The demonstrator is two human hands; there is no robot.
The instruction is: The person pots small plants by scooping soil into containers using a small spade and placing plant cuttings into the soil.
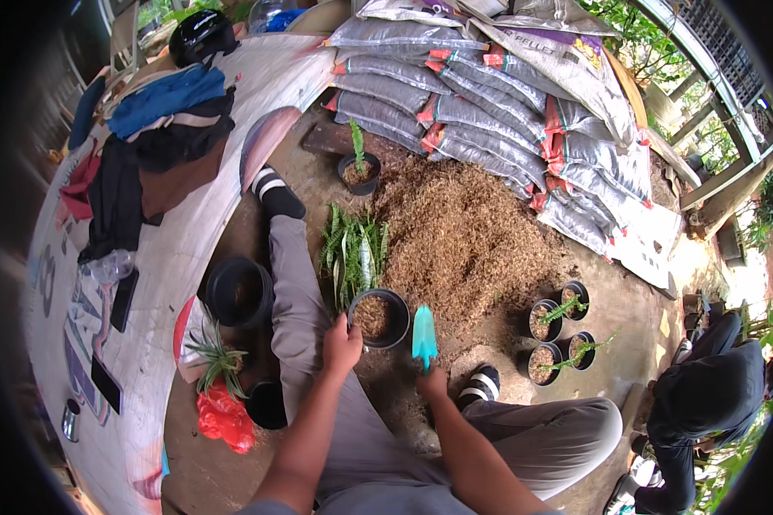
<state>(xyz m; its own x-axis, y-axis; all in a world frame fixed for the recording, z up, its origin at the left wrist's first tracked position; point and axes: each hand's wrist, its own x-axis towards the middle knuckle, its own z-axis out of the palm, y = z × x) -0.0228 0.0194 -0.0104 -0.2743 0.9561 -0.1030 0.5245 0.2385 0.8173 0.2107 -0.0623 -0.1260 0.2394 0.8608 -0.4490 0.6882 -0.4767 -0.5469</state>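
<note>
My left hand (342, 346) grips the near left rim of a black plastic plant pot (396, 320), which is partly filled with brown, husk-like potting mix (370, 317). In my right hand (432, 383) is the handle of a teal hand trowel (424, 335), its blade pointing away from me just right of the pot. Beyond the trowel spreads a large heap of the same brown loose material (470, 238). Green fern fronds and variegated upright leaves (355, 257) lie just past the pot, against the heap's left side.
Several small potted ferns (544, 322) stand to the right. Another potted fern (359, 174) sits before stacked sacks (489, 96). Left are black pots (238, 293), a spiky plant (219, 360), a red plastic bag (225, 418) and a low platform (187, 257). A person (705, 393) crouches at right.
</note>
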